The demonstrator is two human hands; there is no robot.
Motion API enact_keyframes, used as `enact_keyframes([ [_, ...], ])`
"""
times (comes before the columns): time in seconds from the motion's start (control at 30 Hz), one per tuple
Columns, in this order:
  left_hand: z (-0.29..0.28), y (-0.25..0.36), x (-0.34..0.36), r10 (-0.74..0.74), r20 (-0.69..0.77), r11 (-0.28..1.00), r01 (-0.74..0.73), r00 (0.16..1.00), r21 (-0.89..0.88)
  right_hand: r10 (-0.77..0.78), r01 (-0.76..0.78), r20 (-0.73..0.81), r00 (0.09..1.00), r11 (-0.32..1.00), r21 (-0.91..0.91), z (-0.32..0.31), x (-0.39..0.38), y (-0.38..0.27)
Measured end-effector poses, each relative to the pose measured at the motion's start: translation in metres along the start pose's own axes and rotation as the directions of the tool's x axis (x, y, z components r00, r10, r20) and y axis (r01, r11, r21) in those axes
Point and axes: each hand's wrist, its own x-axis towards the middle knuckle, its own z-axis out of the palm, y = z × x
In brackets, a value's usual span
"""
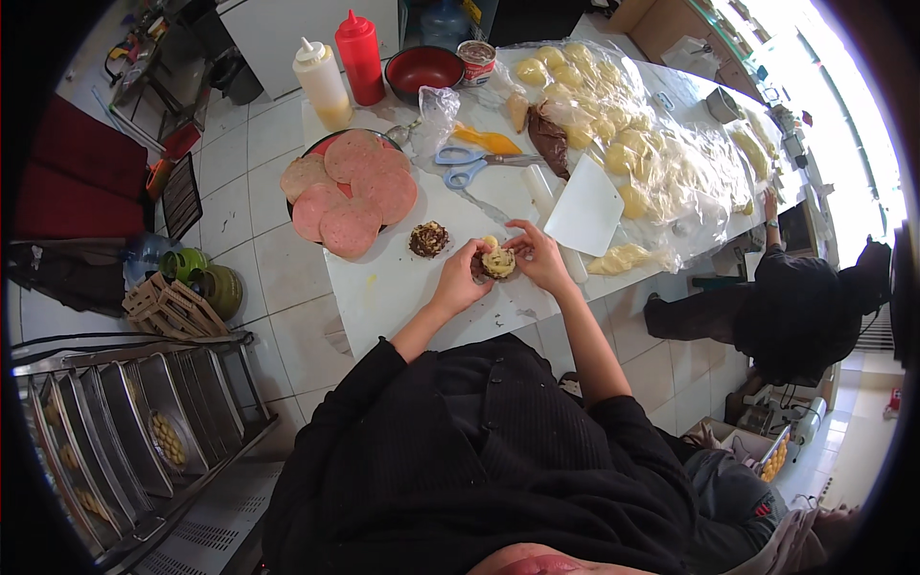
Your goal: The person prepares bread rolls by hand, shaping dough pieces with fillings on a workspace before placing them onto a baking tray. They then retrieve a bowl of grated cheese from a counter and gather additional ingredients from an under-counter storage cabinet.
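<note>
Between my hands, just above the table's near side, is a small pale dough piece (498, 262) with a light, crumbly-looking top. My left hand (464, 280) curls round its left side, fingers closed on it. From the right, my right hand (540, 259) bends its fingertips onto the dough's edge. Beside my left hand lies a dark brown ball of filling (428, 240) flecked with pale bits. Farther left, several round pink meat slices (351, 225) overlap on a dark plate (295, 161). Blue-handled scissors (464, 174) rest beyond my hands.
At the back left stand a white squeeze bottle (320, 81), a red squeeze bottle (359, 57), a red-lined bowl (426, 72) and a tin (476, 60). Plastic-covered dough balls (637, 153) fill the right side, near a white board (585, 206) and brown piping bag (548, 139). A co-worker (795, 307) stands right.
</note>
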Motion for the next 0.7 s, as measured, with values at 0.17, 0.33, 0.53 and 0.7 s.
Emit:
enact_keyframes([
  [0.17,-0.001,-0.001,0.003,0.02,0.006,0.995,-0.02,1.0,0.102,-0.183,0.176,-0.016,0.983,0.964,-0.198,-0.001,0.009,0.006],
  [0.33,-0.002,0.008,0.001,0.086,-0.057,0.995,-0.083,0.995,0.05,-0.089,0.116,0.243,0.966,0.988,-0.1,-0.003,0.013,0.005],
  [0.53,-0.002,0.021,0.004,0.191,-0.094,0.975,-0.178,0.977,0.135,0.049,-0.111,0.18,0.982,0.928,0.354,0.002,0.015,0.018],
  [0.7,0.002,0.03,0.017,0.172,-0.104,0.951,-0.138,0.98,0.275,0.001,0.026,-0.168,0.986,0.987,0.158,0.01,0.017,0.019],
])
